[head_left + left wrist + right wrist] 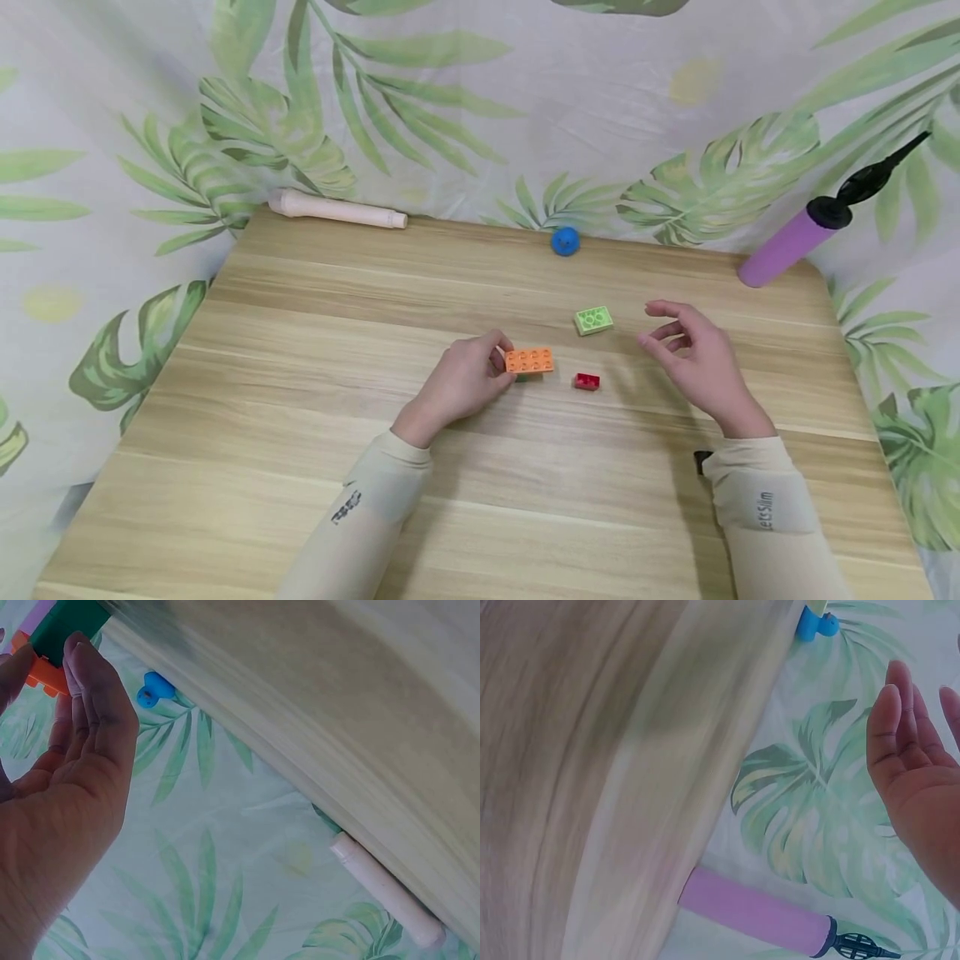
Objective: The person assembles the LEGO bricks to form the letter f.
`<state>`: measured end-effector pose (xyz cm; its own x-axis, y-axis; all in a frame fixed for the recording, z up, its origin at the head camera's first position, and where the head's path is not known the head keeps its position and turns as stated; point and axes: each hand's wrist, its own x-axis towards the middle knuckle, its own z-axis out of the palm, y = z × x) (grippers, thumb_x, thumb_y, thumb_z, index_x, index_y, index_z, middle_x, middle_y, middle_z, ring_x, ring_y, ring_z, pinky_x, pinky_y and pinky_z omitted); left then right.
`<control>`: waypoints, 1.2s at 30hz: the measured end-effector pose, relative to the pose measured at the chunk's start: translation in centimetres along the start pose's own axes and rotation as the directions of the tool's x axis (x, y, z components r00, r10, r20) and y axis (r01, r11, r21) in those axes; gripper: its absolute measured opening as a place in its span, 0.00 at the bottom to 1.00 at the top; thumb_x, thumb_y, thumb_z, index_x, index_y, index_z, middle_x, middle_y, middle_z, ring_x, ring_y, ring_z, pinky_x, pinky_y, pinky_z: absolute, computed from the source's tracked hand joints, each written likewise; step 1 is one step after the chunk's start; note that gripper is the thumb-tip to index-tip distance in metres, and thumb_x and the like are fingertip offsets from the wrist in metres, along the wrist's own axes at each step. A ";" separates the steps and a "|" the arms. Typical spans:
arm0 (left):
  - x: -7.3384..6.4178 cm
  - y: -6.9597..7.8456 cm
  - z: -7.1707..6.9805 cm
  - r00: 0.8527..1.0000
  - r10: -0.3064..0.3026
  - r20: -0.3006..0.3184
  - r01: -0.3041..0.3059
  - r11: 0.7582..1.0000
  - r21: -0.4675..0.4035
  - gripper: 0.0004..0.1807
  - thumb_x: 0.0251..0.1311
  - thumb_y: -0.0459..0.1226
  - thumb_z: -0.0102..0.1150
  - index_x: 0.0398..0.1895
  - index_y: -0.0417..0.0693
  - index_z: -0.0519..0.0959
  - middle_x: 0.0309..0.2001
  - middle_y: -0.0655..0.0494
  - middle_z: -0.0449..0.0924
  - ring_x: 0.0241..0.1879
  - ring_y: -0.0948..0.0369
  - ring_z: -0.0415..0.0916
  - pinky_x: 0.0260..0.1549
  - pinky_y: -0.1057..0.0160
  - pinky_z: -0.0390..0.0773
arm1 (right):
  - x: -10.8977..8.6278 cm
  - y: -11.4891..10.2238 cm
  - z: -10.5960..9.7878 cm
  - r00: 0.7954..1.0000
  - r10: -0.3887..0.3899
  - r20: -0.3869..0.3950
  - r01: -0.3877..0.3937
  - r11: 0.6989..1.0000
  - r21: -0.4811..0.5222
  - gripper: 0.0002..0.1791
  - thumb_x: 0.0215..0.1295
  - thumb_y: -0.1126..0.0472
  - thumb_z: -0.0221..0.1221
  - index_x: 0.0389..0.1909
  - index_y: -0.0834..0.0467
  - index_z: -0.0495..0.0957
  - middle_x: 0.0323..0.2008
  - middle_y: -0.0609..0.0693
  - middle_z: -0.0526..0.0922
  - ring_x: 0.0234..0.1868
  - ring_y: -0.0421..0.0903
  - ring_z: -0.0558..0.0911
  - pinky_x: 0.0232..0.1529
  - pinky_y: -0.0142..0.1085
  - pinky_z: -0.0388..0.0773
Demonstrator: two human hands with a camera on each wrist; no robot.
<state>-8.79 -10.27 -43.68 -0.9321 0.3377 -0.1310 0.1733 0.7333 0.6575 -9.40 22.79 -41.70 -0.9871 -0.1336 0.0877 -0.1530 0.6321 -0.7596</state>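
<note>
In the head view my left hand [468,375] pinches an orange toy brick [529,361] at its left end, studs up. A dark green brick [75,628] is joined to its underside, as the left wrist view shows. To the right of these lies a small red brick [587,382] on the table. Farther back sits a light green brick [593,321], its hollow side up. My right hand [699,360] hovers right of the light green brick, fingers loosely bent with nothing between them.
A blue duck-like toy [566,241] sits at the table's back edge. A pale pink tube [337,210] lies back left; a purple hand pump [783,248] with a black nozzle stands back right. A small black object [702,462] lies partly under the right sleeve. Leaf-printed cloth surrounds the table [300,400].
</note>
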 end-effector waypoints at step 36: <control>0.0 0.3 0.3 1.000 -0.007 0.012 0.007 1.000 -0.025 0.17 0.66 0.38 0.73 0.54 0.46 0.80 0.37 0.57 0.85 0.34 0.62 0.79 0.39 0.59 0.81 | 0.3 -0.8 5.1 0.898 0.034 0.438 0.066 0.975 -0.211 0.12 0.68 0.59 0.71 0.50 0.55 0.86 0.43 0.47 0.88 0.42 0.43 0.83 0.48 0.42 0.81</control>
<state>-8.68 -9.87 -43.77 -0.9295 0.3394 -0.1444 0.1583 0.7206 0.6751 -9.30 18.38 -44.37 -0.8719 -0.4329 -0.2287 -0.2246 0.7687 -0.5988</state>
